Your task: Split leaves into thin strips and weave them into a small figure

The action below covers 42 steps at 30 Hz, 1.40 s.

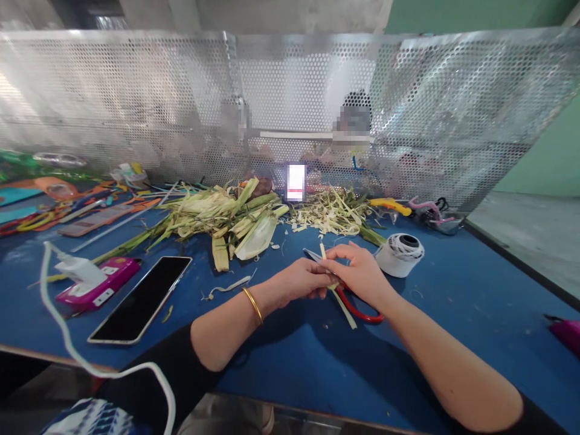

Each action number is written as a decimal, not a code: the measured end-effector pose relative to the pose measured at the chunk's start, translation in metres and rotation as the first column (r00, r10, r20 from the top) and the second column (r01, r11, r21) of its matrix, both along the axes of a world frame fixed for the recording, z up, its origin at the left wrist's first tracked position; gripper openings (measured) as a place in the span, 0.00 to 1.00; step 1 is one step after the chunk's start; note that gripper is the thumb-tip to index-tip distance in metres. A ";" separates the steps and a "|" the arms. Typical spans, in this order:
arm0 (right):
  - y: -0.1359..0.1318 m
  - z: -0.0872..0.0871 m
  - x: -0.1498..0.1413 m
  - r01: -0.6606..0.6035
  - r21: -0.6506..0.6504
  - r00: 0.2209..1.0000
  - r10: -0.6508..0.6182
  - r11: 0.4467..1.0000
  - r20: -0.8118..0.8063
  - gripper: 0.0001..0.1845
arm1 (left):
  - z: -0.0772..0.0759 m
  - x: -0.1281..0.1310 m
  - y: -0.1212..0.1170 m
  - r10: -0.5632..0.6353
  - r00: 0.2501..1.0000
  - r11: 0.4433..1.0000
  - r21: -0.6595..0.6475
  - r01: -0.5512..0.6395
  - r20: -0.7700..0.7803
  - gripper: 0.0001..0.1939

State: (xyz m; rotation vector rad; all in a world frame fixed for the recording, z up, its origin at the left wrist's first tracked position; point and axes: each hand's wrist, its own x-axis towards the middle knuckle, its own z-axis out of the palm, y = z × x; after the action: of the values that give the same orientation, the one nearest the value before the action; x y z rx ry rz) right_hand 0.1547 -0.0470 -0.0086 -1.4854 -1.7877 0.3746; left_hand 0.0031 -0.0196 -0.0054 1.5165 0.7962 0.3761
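Note:
My left hand [306, 279], with a gold bangle on the wrist, is closed in a pinch on a pale plant strip [348, 313]. The strip's lower end hangs down to the right; its upper end shows above my fingers. My right hand [357, 269] meets the left, its thumb and fingers bent around red-handled scissors [362, 313]. The blades point up and left past the fingertips, and a red loop sticks out below the palm. My fingers hide where strip and blades cross. Behind my hands lie a heap of plant stalks [212, 211] and shredded pale strips [333, 212].
A white spool [401, 255] stands right of my right hand. To the left lie a black-screened phone [142, 299] and a magenta power strip [102, 284] with a white cable. Several tools lie at the back left. A perforated metal screen [181, 103] borders the blue table [281, 374].

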 end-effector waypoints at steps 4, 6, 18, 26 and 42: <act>0.000 -0.001 -0.001 0.055 0.035 0.993 -0.051 0.998 -0.106 0.11 | 0.002 0.000 -0.001 0.032 0.999 0.998 0.046 -0.030 -0.035 0.16; -0.001 -0.001 -0.002 0.082 0.105 0.992 -0.072 0.991 -0.101 0.11 | 0.003 0.001 -0.003 0.039 0.998 0.998 0.050 -0.036 -0.044 0.16; 0.013 -0.001 0.022 0.357 0.112 0.883 -0.296 0.927 -0.365 0.18 | 0.000 -0.001 0.007 0.135 0.987 0.985 -0.120 -0.123 0.091 0.20; 0.008 -0.006 0.010 -0.238 -0.317 0.653 -0.091 0.918 -0.752 0.19 | 0.002 0.000 0.004 0.153 0.987 0.982 -0.117 -0.146 0.048 0.16; 0.012 -0.006 0.011 0.139 -0.305 0.591 -0.327 0.942 -0.738 0.14 | 0.002 -0.004 0.021 0.447 0.817 0.887 -0.302 -0.350 0.364 0.08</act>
State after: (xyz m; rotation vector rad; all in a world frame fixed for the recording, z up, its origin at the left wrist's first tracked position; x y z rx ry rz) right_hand 0.1657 -0.0351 -0.0149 -1.3588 -0.8400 0.9453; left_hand -0.0006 0.0012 -0.0037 0.9922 0.7733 0.8754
